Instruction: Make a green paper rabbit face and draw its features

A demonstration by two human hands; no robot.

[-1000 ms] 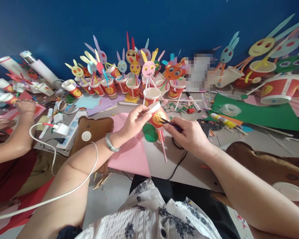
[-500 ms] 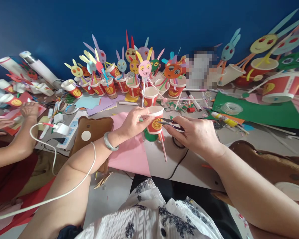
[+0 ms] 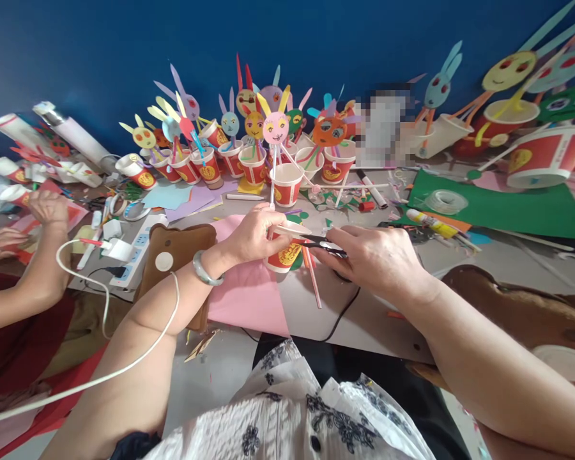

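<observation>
Near the middle of the table, my left hand [image 3: 259, 237] is closed with thumb and fingers at the rim of a red and white paper cup [image 3: 283, 257] that bears a yellow emblem. The cup leans slightly. From the right, my right hand [image 3: 376, 259] grips a pair of dark-bladed scissors [image 3: 319, 243]. Their blades point left and overlap the cup near its rim; whether they cut into it I cannot tell. Beside the cup lie striped straws [image 3: 313, 281]. Beneath my left wrist is a pink paper sheet [image 3: 249, 294].
Paper cups with rabbit-like paper faces [image 3: 275, 128] crowd the back. A power strip [image 3: 141, 246] and a brown bear-shaped pad [image 3: 184, 255] lie left. At right are a green sheet [image 3: 517, 214], a tape roll [image 3: 445, 201] and a glue stick [image 3: 424, 220]. Another person's hand [image 3: 48, 207] works far left.
The cup has moved lower and slightly left, tilting. My left fingers have shifted along its rim. The scissors have gone from the emblem on its side up towards the rim.
</observation>
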